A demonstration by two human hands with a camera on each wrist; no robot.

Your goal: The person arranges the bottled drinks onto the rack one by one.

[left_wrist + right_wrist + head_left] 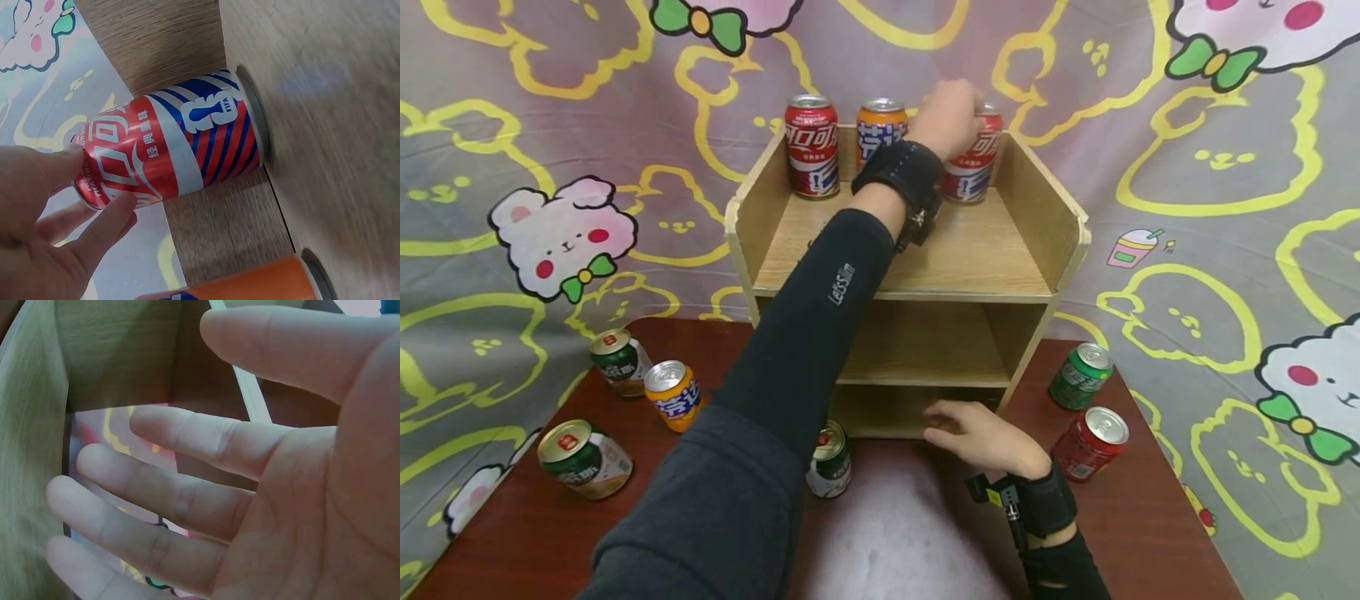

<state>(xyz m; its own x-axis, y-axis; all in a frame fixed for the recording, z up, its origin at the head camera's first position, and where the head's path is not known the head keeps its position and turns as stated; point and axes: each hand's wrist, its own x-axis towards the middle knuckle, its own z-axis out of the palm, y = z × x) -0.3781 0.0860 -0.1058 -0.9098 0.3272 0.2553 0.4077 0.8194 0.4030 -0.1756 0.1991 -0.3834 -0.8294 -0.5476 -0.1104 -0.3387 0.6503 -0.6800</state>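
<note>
On the top deck of a wooden shelf (820, 242), my left hand (946, 117) grips the upper end of a red cola can (972, 171). Thumb and fingers lie around its rim in the left wrist view, and the can (165, 147) stands with its base at the board. An orange soda can (880, 129) is beside it, partly behind my wrist, and another red cola can (812, 154) stands at the left. Lower down, my right hand (988, 437) holds nothing before the bottom compartment; its fingers (181, 434) are extended and spread.
Left on the brown table (497, 533) are two green-and-white cans (583, 462) and an orange can (673, 396). One more green-and-white can (830, 467) stands before the shelf. A green can (1080, 377) and a red can (1090, 442) are at the right, near my right wrist.
</note>
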